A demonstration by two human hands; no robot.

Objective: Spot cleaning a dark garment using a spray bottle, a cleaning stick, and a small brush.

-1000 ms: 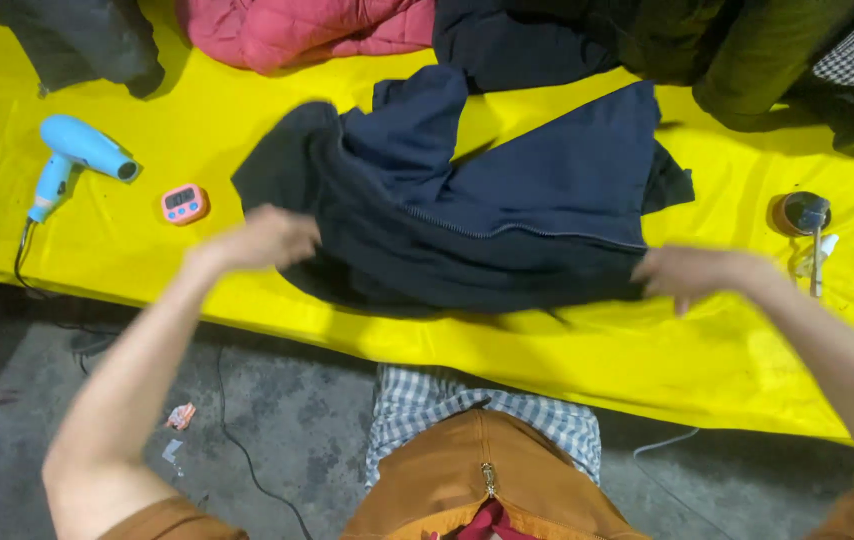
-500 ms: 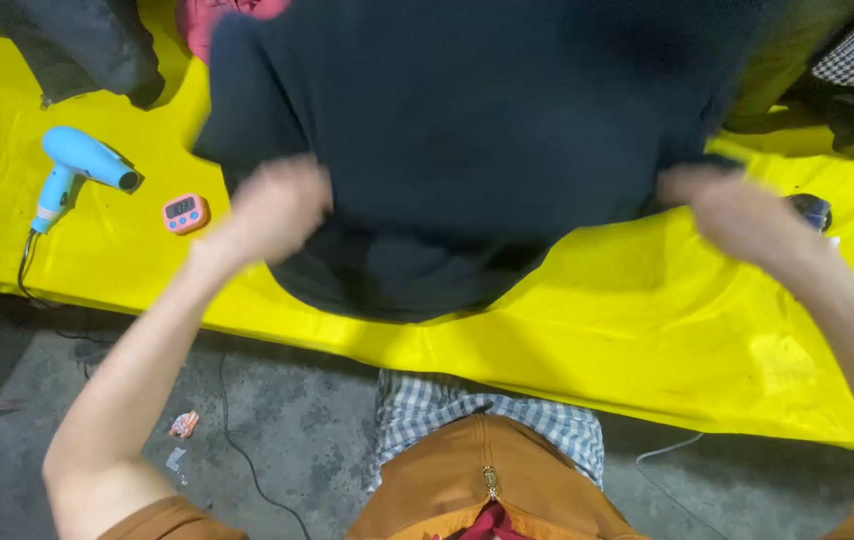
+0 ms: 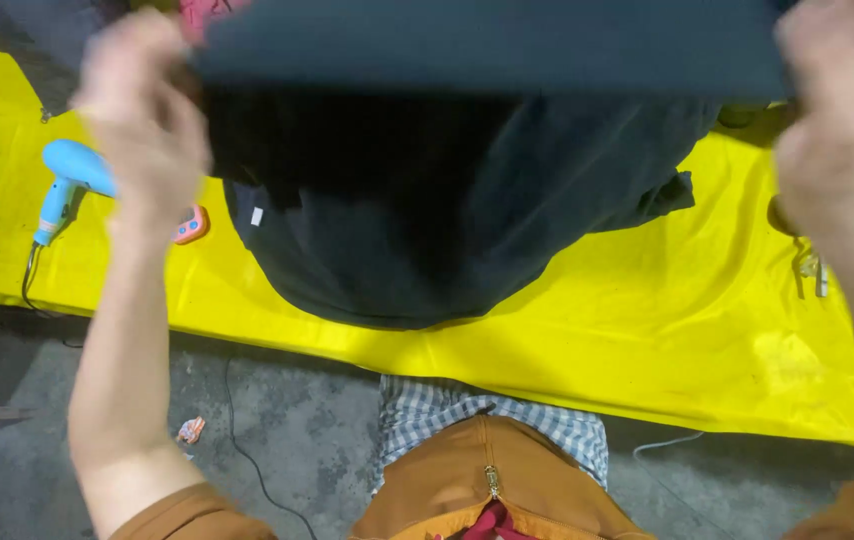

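A dark navy garment [image 3: 427, 200] hangs lifted in front of me, its lower part still drooping onto the yellow-covered table [image 3: 667, 330]. My left hand [image 3: 142, 120] grips the garment's upper left edge. My right hand [image 3: 837, 140] grips its upper right edge. Both hands are raised high and blurred. The held edge stretches flat between them across the top of the view.
A light blue hair dryer [image 3: 67, 185] with its cord lies at the table's left. A small orange and pink device [image 3: 190, 226] sits beside it. A metal object [image 3: 812, 270] lies at the right. A grey floor [image 3: 277, 440] runs below the table edge.
Both hands have raised the garment from lying on the table to held up high and spread wide, closer to the camera.
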